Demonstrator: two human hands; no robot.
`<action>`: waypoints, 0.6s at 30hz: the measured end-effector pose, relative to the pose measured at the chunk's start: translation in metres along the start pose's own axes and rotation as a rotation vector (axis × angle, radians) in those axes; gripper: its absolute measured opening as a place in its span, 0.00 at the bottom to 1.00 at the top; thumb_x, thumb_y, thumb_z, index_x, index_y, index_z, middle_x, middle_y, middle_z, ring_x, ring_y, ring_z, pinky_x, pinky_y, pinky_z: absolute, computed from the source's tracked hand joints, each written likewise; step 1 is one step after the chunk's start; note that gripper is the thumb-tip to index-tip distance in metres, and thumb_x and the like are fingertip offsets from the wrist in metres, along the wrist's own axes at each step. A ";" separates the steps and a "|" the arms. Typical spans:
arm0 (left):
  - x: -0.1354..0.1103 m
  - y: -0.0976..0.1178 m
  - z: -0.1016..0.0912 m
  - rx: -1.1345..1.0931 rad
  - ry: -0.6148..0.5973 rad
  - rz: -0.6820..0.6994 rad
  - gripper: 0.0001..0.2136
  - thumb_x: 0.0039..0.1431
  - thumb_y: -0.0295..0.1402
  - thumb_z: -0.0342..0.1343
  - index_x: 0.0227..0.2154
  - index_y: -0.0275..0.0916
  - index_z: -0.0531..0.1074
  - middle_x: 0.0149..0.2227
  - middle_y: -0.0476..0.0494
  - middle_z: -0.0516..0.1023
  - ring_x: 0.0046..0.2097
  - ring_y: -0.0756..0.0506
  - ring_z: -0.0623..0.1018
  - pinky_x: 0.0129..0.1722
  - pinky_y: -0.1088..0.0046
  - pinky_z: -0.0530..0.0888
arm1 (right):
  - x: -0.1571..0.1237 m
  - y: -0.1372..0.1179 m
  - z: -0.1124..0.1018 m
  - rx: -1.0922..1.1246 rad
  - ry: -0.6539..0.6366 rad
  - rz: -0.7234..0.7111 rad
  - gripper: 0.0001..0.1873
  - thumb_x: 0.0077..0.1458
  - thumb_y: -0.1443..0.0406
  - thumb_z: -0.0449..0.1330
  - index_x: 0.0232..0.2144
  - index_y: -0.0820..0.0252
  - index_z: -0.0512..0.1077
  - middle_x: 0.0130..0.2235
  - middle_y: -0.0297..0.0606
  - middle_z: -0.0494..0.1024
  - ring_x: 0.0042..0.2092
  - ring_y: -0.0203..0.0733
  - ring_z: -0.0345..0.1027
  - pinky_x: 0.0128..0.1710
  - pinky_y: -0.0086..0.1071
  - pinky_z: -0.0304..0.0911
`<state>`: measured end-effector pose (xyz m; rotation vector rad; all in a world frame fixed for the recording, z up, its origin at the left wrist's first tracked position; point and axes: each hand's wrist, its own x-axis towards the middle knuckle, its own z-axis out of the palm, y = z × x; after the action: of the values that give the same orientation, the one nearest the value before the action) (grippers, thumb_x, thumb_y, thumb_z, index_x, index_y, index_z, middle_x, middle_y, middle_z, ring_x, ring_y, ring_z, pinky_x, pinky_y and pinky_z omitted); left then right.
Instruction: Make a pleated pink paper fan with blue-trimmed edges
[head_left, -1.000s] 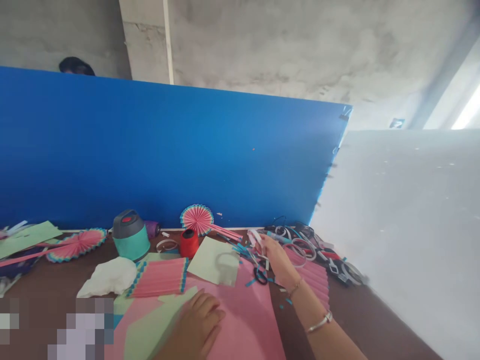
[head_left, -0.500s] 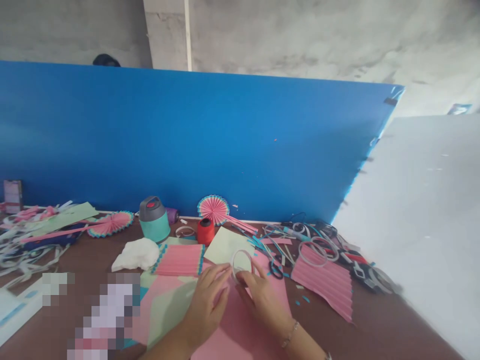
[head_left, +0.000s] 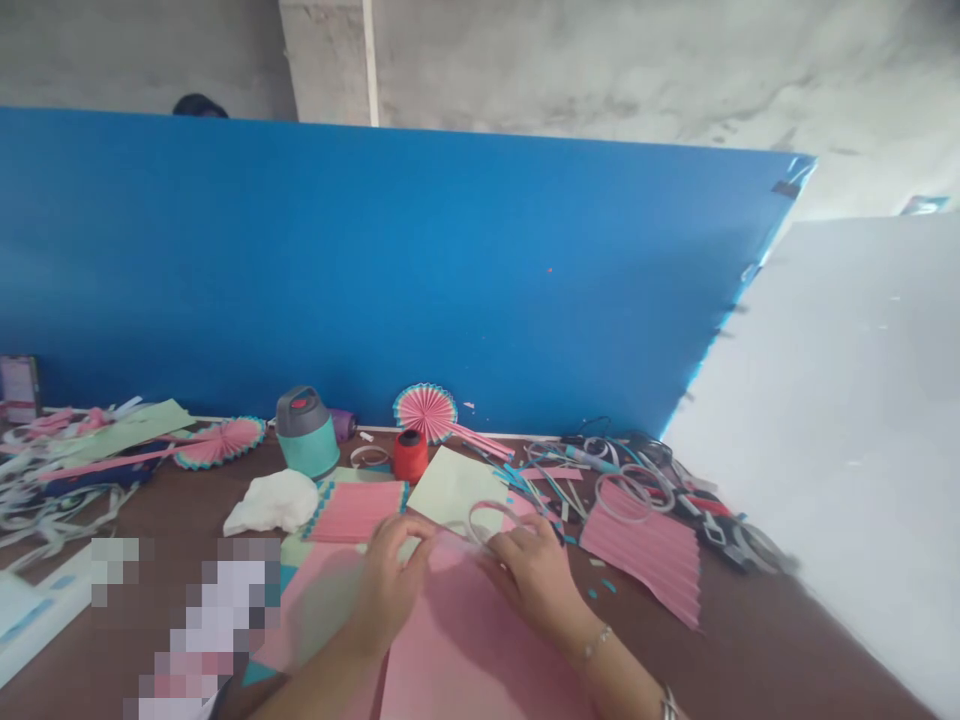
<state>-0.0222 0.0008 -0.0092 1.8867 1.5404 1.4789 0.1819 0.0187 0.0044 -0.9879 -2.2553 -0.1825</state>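
Observation:
My right hand (head_left: 534, 572) pinches a clear tape ring (head_left: 487, 520) just above a large pink paper sheet (head_left: 472, 660) on the brown table. My left hand (head_left: 391, 580) rests on the same sheet beside it, its fingertips pinched on a thin strip drawn from the ring. A pale green paper square (head_left: 454, 487) lies just beyond both hands. Black-handled scissors (head_left: 555, 520) lie right of the right hand.
A pleated pink paper (head_left: 352, 512) and a white cloth (head_left: 271, 502) lie to the left, with a teal flask (head_left: 306, 432) and a red thread spool (head_left: 410, 456) behind. Another pleated pink piece (head_left: 645, 556) and tape rings (head_left: 622, 492) lie right. A blue board (head_left: 375, 270) backs the table.
My right hand came back from the far clutter carrying the tape ring to the pink sheet. My left hand rose to meet it, and the two now work at the ring.

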 end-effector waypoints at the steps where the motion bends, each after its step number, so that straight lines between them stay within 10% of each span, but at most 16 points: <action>1: 0.002 0.000 -0.003 -0.011 0.014 -0.041 0.07 0.56 0.37 0.51 0.27 0.41 0.69 0.31 0.45 0.75 0.38 0.44 0.74 0.39 0.67 0.70 | 0.001 0.004 -0.004 0.011 -0.006 0.016 0.14 0.61 0.61 0.49 0.25 0.59 0.66 0.22 0.32 0.72 0.26 0.36 0.64 0.41 0.36 0.52; 18: 0.023 -0.004 -0.015 -0.338 0.112 -0.352 0.13 0.44 0.38 0.58 0.31 0.40 0.61 0.27 0.49 0.71 0.32 0.47 0.74 0.28 0.74 0.70 | -0.012 0.055 -0.055 0.163 -0.205 0.323 0.13 0.57 0.66 0.50 0.26 0.55 0.73 0.26 0.32 0.73 0.33 0.38 0.64 0.43 0.38 0.51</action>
<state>-0.0390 0.0167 0.0063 1.2909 1.4642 1.5788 0.2544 0.0300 0.0325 -1.3109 -2.2084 0.2491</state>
